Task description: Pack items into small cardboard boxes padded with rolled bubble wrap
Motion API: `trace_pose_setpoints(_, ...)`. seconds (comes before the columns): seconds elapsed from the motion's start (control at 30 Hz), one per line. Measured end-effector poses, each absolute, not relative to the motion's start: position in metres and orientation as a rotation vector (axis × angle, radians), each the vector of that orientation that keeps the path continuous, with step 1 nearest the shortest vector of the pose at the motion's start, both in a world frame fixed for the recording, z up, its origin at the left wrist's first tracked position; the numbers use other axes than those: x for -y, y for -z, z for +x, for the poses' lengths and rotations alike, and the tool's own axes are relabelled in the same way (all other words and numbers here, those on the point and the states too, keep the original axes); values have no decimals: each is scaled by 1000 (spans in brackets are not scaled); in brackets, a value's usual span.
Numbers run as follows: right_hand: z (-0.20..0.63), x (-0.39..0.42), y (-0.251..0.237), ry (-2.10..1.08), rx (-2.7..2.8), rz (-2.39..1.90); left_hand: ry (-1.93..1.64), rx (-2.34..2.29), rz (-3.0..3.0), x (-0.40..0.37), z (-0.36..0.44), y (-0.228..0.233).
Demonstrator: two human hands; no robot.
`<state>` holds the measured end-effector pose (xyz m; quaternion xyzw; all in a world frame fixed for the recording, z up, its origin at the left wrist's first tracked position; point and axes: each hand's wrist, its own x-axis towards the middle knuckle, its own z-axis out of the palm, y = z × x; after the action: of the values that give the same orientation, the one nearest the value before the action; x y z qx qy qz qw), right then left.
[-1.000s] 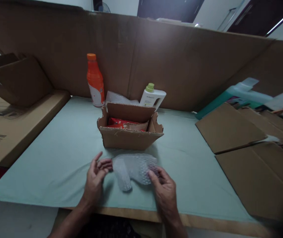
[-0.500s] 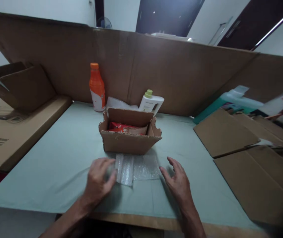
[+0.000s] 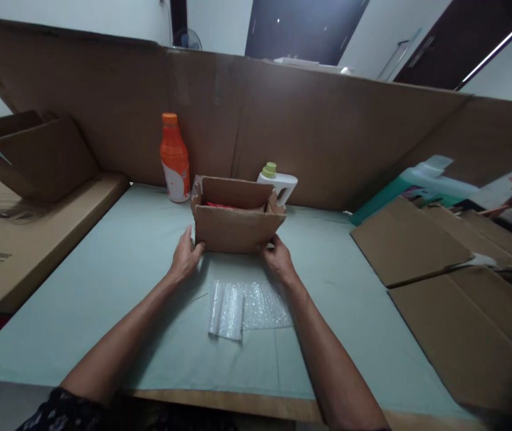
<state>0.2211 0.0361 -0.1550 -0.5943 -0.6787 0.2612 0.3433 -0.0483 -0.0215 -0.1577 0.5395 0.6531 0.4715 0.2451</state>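
Head view: small open brown corrugated cardboard box (image 3: 235,226) sits mid-table, left hand (image 3: 185,258) and right hand (image 3: 277,258) clasping its lower corners. Crinkly clear bubble wrap sheet (image 3: 247,306) lies before it; orange plastic bottle (image 3: 174,157) and white jug (image 3: 279,182) stand behind.

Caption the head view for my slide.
Both hands, left hand and right hand, grip the cardboard box behind bubble wrap.

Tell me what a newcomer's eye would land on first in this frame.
Probably the small open cardboard box at the middle of the green-covered table, gripped at its near corners by the left hand and right hand. Next, the orange bottle standing behind it to the left, and the folded bubble wrap lying flat between the forearms.
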Motion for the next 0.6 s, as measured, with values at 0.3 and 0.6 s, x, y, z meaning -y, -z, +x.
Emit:
trace_pose_setpoints(0.3,286,67,194,-289,2064,-1733,-536,-1582,2205,142,14,139)
trace_pose_setpoints(0.6,263,96,192,-269,2013,-1633,-179,-1809,1961,123,41,140)
